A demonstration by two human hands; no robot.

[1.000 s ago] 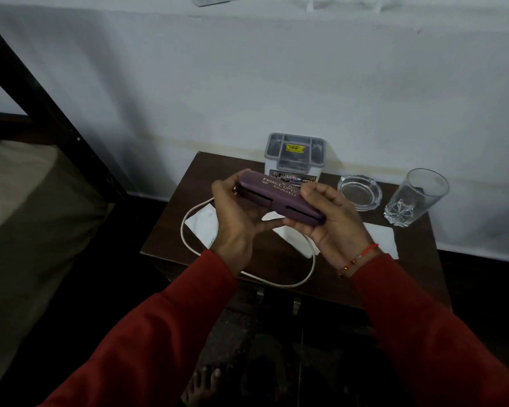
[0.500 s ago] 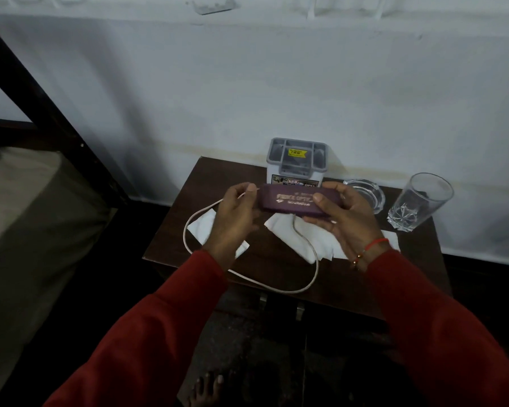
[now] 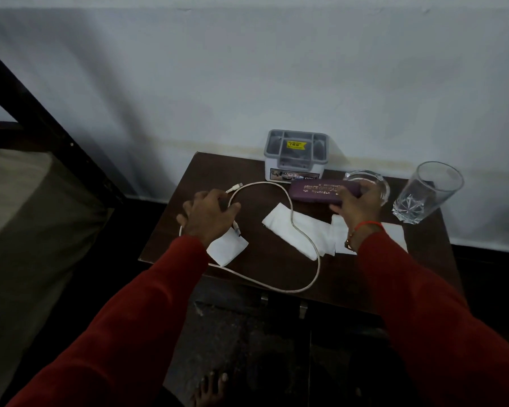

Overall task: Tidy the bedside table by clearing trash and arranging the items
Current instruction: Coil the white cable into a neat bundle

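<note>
A purple spectacle case (image 3: pixel 321 190) with gold lettering lies low at the back of the dark wooden bedside table (image 3: pixel 276 268), just in front of the grey organiser box (image 3: pixel 296 155). My right hand (image 3: pixel 357 205) grips the case's right end. My left hand (image 3: pixel 207 215) rests palm down on the left loop of a white charging cable (image 3: pixel 303 233), fingers spread, over a white tissue (image 3: pixel 227 248). More crumpled white tissues (image 3: pixel 294 230) lie mid-table under the cable.
A glass ashtray (image 3: pixel 373 182) sits behind my right hand. An empty drinking glass (image 3: pixel 426 192) stands at the table's right rear corner. A white paper (image 3: pixel 394 235) lies near the right edge. A bed (image 3: pixel 27 215) is to the left, a wall behind.
Both hands held the case in the air; now my left hand has let go and dropped onto the cable, while my right hand has carried the case back and down beside the organiser.
</note>
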